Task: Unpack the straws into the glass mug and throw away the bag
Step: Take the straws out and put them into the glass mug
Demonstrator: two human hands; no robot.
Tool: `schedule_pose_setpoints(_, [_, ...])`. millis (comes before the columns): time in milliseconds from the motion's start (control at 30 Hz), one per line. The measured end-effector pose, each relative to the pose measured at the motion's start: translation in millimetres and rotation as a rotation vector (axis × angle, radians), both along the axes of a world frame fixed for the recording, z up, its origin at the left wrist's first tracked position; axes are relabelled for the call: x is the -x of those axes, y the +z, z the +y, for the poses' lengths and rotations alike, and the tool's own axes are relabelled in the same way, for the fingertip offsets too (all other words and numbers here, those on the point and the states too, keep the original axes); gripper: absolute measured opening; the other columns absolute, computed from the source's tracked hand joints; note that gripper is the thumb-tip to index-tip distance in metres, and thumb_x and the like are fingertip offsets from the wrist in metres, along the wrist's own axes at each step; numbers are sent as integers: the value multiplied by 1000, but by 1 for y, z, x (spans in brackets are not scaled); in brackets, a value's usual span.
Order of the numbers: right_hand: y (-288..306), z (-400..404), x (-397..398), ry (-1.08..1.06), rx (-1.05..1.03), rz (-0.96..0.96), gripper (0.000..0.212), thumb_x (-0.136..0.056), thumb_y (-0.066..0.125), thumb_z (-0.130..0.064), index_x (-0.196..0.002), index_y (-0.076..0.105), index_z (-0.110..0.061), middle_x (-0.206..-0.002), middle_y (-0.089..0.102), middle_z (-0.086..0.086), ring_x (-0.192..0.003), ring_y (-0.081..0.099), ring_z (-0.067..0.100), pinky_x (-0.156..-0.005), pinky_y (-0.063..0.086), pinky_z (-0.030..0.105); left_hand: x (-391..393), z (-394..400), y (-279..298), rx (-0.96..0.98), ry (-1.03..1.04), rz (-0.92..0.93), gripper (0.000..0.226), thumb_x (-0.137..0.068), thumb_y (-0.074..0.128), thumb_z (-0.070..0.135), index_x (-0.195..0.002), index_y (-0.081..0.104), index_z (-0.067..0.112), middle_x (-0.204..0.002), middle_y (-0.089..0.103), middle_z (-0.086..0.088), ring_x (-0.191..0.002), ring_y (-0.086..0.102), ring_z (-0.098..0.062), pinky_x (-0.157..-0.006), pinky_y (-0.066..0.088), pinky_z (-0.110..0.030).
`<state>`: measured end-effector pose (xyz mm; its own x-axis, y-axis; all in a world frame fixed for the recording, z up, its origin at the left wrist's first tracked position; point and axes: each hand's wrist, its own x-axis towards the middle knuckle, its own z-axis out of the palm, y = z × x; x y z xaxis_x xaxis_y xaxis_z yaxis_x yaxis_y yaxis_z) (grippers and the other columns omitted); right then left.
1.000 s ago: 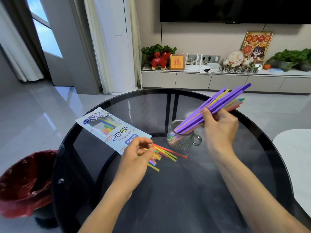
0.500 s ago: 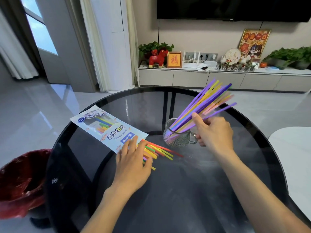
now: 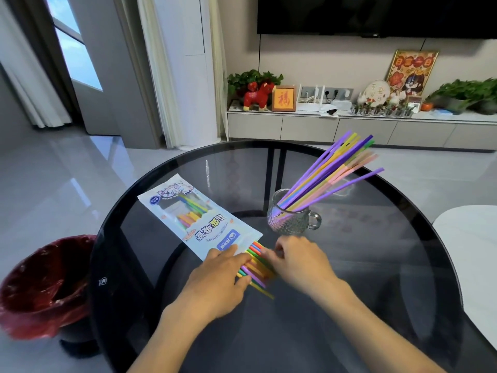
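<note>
A white printed straw bag (image 3: 197, 220) lies flat on the round black glass table (image 3: 349, 305), its open end toward me. Several coloured straws (image 3: 256, 265) stick out of that end. My left hand (image 3: 223, 275) lies flat on the bag's mouth and the straws. My right hand (image 3: 298, 261) touches the same straw ends from the right, fingers curled on them. A knobbly glass mug (image 3: 291, 220) stands beyond my right hand, holding a fanned bunch of purple, yellow and pink straws (image 3: 330, 175) that lean to the right.
A bin lined with a red bag (image 3: 44, 286) stands on the floor left of the table. A white rounded surface (image 3: 473, 251) sits at the right edge. A low TV cabinet (image 3: 349, 125) with ornaments runs along the far wall.
My right hand let go of the bunch in the mug and came down to the straws at the bag's mouth. My left hand flattened onto the bag end.
</note>
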<state>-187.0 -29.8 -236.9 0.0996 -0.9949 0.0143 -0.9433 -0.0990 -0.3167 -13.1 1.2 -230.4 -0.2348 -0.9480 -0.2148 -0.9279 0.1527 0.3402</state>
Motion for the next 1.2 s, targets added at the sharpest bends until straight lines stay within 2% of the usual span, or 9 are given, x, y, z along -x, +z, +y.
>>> schedule_pose_setpoints(233, [-9,-9,-15,30,-122,91,21,-95,47,-24,-108,53,-8,-116,63,17,-108,59,40,-71,37,38,0,-5,0,-4,-18,8,49,-95,46,46,-143,34,40,-159,22,10,-143,18,-16,-109,38,-41])
schedule_pose_setpoints(367, [-5,-10,-8,67,-153,177,19,-97,46,-21,-110,51,-8,-116,62,16,-108,60,39,-71,36,37,-1,-9,-4,-15,-21,-6,54,-95,45,51,-146,30,40,-162,17,10,-146,13,-15,-114,30,-43])
schedule_pose_setpoints(533, [15,-13,11,149,-230,205,24,-101,43,-34,-97,55,-13,-107,61,13,-101,59,34,-72,39,35,-1,-13,-3,4,-8,-25,55,-96,35,58,-147,30,38,-162,15,10,-146,15,-15,-115,26,-42])
schedule_pose_setpoints(667, [22,-22,34,132,-267,168,36,-98,49,-38,-66,41,-23,-87,53,4,-85,54,28,-73,44,36,-1,-16,-7,-3,-3,-49,55,-98,31,55,-150,22,39,-163,8,11,-147,8,-14,-115,22,-46])
schedule_pose_setpoints(767, [28,-27,52,128,-292,128,32,-96,52,-37,-68,51,-22,-85,62,5,-83,60,26,-76,52,40,-2,-17,-11,12,8,-43,55,-98,32,54,-150,19,41,-163,6,13,-147,6,-13,-114,22,-46])
schedule_pose_setpoints(833, [35,-26,63,109,-339,65,30,-98,49,-32,-70,55,-22,-76,61,2,-72,62,23,-65,56,36,-2,-18,-13,18,20,-45,56,-98,31,54,-150,18,41,-163,5,13,-147,5,-13,-114,21,-46])
schedule_pose_setpoints(933, [50,-21,85,33,-424,-111,30,-100,48,-25,-72,57,-18,-62,50,2,-46,47,14,-43,45,26,0,-18,-16,26,40,-61,57,-97,30,54,-150,16,40,-163,2,12,-147,2,-14,-115,18,-48])
schedule_pose_setpoints(1000, [62,-18,106,-3,-474,-253,28,-100,49,-21,-75,58,-12,-58,47,4,-39,41,12,-42,43,25,1,-19,-20,36,69,-75,58,-97,29,56,-151,15,39,-163,-1,10,-147,-1,-15,-114,17,-47])
schedule_pose_setpoints(1200, [89,-1,125,47,-522,-692,26,-101,49,-21,-84,60,-4,-53,44,6,-45,39,16,-48,44,29,3,-24,-28,74,89,-129,60,-96,25,58,-151,12,38,-163,0,7,-147,0,-17,-110,18,-46])
